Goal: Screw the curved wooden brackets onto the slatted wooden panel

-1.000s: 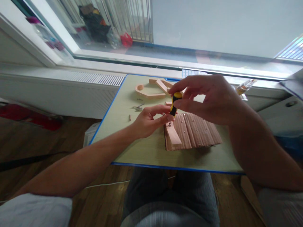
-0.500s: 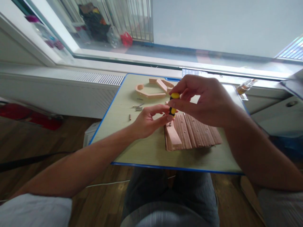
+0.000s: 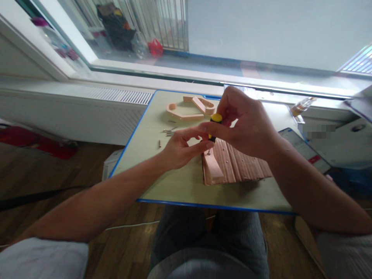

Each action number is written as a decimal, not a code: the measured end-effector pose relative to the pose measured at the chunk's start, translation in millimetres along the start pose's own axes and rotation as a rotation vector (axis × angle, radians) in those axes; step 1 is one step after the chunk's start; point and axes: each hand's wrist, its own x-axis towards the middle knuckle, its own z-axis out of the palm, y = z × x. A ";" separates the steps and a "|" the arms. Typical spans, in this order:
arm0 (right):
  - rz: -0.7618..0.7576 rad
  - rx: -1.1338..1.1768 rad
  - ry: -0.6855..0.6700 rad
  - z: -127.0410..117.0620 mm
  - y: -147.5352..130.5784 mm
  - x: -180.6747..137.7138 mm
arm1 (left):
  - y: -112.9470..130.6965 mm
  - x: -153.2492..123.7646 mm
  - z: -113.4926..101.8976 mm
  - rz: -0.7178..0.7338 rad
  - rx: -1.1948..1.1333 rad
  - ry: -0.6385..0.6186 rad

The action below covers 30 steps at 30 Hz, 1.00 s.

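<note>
A ribbed wooden panel (image 3: 241, 164) lies on the small green table (image 3: 174, 186), with a flat wooden bar (image 3: 213, 166) on its left edge. My right hand (image 3: 244, 124) is closed on a short yellow and black screwdriver (image 3: 214, 126), held upright over a screw (image 3: 208, 152) in the bar. My left hand (image 3: 181, 147) pinches at the screwdriver's lower end, right by the screw; what its fingertips grip is too small to make out.
Curved wooden pieces (image 3: 188, 110) lie at the table's far side, and loose screws (image 3: 168, 131) sit left of my hands. A phone (image 3: 305, 149) lies at the right edge. A radiator and a window sill run behind the table.
My right hand has turned on the screwdriver handle and shifted slightly left and up. The phone at the right has come into view. My left hand has stayed in place.
</note>
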 end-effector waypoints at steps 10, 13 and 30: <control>0.070 0.118 -0.151 -21.3 -9.8 3.4 | 10.8 1.9 -2.8 -0.055 -0.038 -0.051; 0.070 0.092 -0.141 -20.0 -10.1 3.3 | 12.4 1.7 -3.3 -0.056 -0.031 -0.054; 0.019 0.018 -0.018 0.0 -3.2 -2.1 | -2.9 1.2 -3.2 0.066 0.050 -0.003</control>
